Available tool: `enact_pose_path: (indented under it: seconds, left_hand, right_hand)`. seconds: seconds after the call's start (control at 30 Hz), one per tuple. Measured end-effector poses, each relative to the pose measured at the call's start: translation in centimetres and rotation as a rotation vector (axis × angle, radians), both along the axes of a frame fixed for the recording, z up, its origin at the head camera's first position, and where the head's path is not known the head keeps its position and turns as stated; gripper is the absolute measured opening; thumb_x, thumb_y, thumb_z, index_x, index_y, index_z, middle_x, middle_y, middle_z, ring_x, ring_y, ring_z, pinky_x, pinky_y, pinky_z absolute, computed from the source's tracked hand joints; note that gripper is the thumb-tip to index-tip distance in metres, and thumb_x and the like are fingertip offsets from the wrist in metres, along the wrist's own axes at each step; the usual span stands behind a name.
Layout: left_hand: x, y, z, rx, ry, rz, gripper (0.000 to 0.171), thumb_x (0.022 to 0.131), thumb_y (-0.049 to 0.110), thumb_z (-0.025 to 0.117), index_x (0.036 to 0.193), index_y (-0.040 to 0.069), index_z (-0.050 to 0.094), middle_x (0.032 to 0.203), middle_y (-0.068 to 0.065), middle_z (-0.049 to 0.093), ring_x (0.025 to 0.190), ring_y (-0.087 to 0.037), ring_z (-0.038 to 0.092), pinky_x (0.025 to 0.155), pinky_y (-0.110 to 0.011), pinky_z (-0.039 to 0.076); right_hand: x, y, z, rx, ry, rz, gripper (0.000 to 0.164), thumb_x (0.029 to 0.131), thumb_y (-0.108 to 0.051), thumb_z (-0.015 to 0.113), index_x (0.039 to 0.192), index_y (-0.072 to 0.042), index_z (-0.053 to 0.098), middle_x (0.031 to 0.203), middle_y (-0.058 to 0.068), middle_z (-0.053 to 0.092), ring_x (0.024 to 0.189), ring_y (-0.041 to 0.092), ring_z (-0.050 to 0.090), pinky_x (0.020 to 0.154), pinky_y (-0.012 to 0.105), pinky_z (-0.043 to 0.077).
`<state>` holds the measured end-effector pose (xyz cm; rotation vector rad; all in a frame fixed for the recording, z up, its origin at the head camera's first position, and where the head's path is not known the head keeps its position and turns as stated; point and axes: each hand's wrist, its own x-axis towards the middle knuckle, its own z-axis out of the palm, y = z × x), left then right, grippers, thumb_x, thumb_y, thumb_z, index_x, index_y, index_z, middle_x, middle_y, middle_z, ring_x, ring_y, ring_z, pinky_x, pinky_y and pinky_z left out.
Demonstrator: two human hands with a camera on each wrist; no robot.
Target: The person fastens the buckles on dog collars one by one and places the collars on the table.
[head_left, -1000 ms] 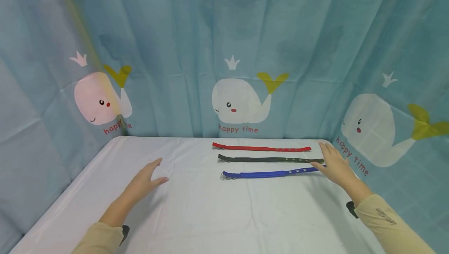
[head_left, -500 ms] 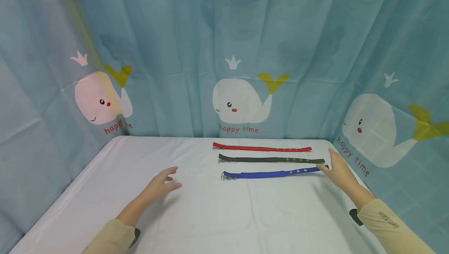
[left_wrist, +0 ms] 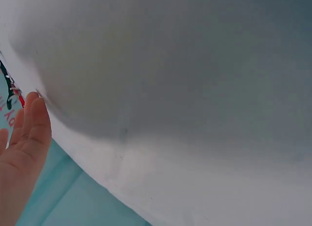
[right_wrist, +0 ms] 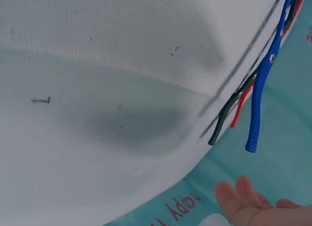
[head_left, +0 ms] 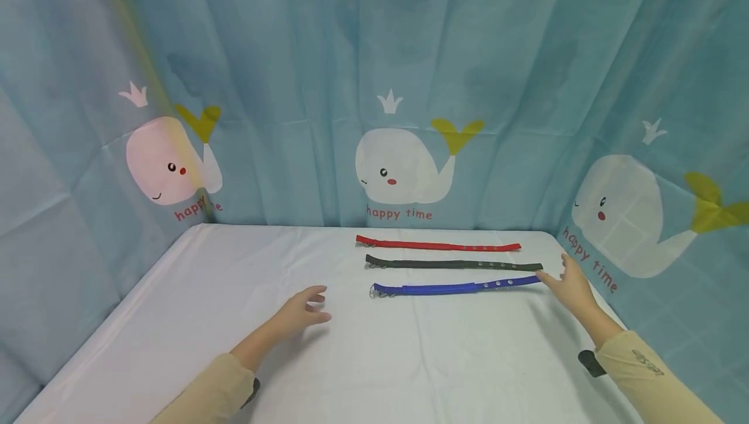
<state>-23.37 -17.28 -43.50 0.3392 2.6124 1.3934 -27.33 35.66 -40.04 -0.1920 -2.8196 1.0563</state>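
Three pet collars lie stretched out at the back right in the head view: a red collar [head_left: 433, 245] farthest away, a dark green collar [head_left: 445, 265] in the middle and a blue collar [head_left: 441, 289] nearest. Each has metal rings at its left end and eyelets toward the right. My left hand [head_left: 295, 315] hovers left of the blue collar's ring end, holding nothing, fingers loosely bent. At the other end is my right hand [head_left: 567, 287], beside the blue collar's tip; the right wrist view shows these fingers [right_wrist: 246, 192] apart from the collar.
A white cloth covers the table [head_left: 409, 359]. Behind and along both sides hangs a blue curtain [head_left: 281, 118] printed with whales, close to the table's back edge. Dark straps show at both wrists.
My left hand has moved right, nearer to the collars' ring ends. The right hand has shifted slightly right and toward me, and its fingers are more bent. The collars lie as before.
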Motion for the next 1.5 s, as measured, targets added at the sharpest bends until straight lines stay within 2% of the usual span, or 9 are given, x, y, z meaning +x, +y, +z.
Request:
enact_pose_path:
  seconds: [0.23,0.57,0.73,0.87,1.0,1.13,1.2,1.4,1.5]
  left_hand:
    - [-0.2,2.0,-0.2,0.007,-0.087,0.112,0.061,0.086,0.014,0.074,0.137,-0.006,0.046,0.115,-0.015,0.063,0.107,-0.036,0.06,0.078,-0.046,0.053]
    - [-1.9,5.3,-0.8,-0.056,-0.166,0.105,0.059,0.086,0.011,0.073,0.136,-0.005,0.047,0.107,-0.01,0.065,0.095,-0.025,0.063,0.079,-0.041,0.053]
    - [-3.0,6.5,-0.8,-0.076,-0.18,0.109,0.06,0.086,0.01,0.073,0.137,-0.004,0.046,0.103,-0.007,0.064,0.083,-0.017,0.063,0.074,-0.035,0.051]
    - [-3.7,7.1,-1.0,-0.095,-0.163,0.099,0.059,0.085,0.007,0.073,0.137,-0.003,0.047,0.096,-0.006,0.062,0.075,-0.016,0.06,0.068,-0.032,0.05]
    - [-4.0,7.9,-1.0,-0.134,-0.152,0.093,0.059,0.085,0.008,0.073,0.137,-0.002,0.048,0.089,-0.004,0.059,0.069,-0.015,0.057,0.062,-0.028,0.047]
    - [-4.4,8.8,-0.8,-0.16,-0.166,0.11,0.06,0.085,0.012,0.075,0.139,0.002,0.049,0.091,-0.007,0.058,0.069,-0.016,0.056,0.064,-0.029,0.048]
    - [-4.6,9.2,-0.8,-0.173,-0.159,0.11,0.061,0.085,0.013,0.075,0.139,0.003,0.049,0.097,-0.01,0.06,0.075,-0.018,0.057,0.072,-0.033,0.05]
    - [-5.6,10.4,-0.9,-0.223,-0.076,0.054,0.06,0.085,0.013,0.075,0.138,0.001,0.05,0.124,-0.021,0.058,0.112,-0.033,0.056,0.102,-0.049,0.039]
    - [-5.9,11.0,-1.0,-0.251,-0.051,0.038,0.057,0.085,0.012,0.074,0.136,0.0,0.051,0.132,-0.022,0.054,0.124,-0.038,0.05,0.106,-0.051,0.034]
  right_hand:
    - [-0.3,0.2,-0.6,-0.254,-0.143,-0.134,0.089,0.097,-0.027,0.055,0.146,0.015,-0.007,0.148,0.041,0.011,0.134,0.055,0.021,0.108,0.058,0.025]
    - [-0.4,0.4,-1.4,-0.828,-0.293,-0.217,0.085,0.101,-0.017,0.05,0.146,0.007,-0.018,0.156,0.03,-0.005,0.143,0.04,0.018,0.11,0.042,0.028]
    - [-0.4,0.4,-1.8,-0.915,-0.305,-0.168,0.082,0.101,-0.011,0.049,0.147,0.006,-0.017,0.157,0.028,-0.002,0.111,0.02,0.058,0.102,0.032,0.041]
    - [-0.6,0.2,-2.2,-0.982,-0.304,-0.131,0.08,0.1,-0.006,0.048,0.147,0.006,-0.015,0.157,0.028,0.001,0.074,0.001,0.06,0.092,0.028,0.049]
    - [-1.0,0.0,-2.5,-1.046,-0.323,-0.148,0.084,0.099,0.0,0.048,0.147,0.001,-0.021,0.151,0.034,0.017,0.072,0.005,0.062,0.088,0.029,0.052]
    - [-1.3,-0.3,-2.7,-1.085,-0.335,-0.171,0.087,0.098,0.002,0.049,0.147,-0.004,-0.023,0.113,0.021,0.054,0.072,0.009,0.064,0.085,0.029,0.053]
    - [-1.3,-0.6,-2.9,-1.088,-0.338,-0.189,0.088,0.098,0.002,0.049,0.148,-0.006,-0.023,0.098,0.008,0.056,0.073,0.009,0.064,0.084,0.029,0.053]
    - [-1.6,-0.9,-3.3,-1.163,-0.349,-0.265,0.079,0.099,0.0,0.047,0.153,-0.006,-0.011,0.104,0.008,0.055,0.071,0.012,0.064,0.086,0.035,0.053]
    - [-1.7,-0.8,-3.4,-1.218,-0.36,-0.306,0.074,0.1,0.0,0.046,0.154,-0.004,-0.003,0.083,0.004,0.059,0.069,0.015,0.064,0.084,0.037,0.054]
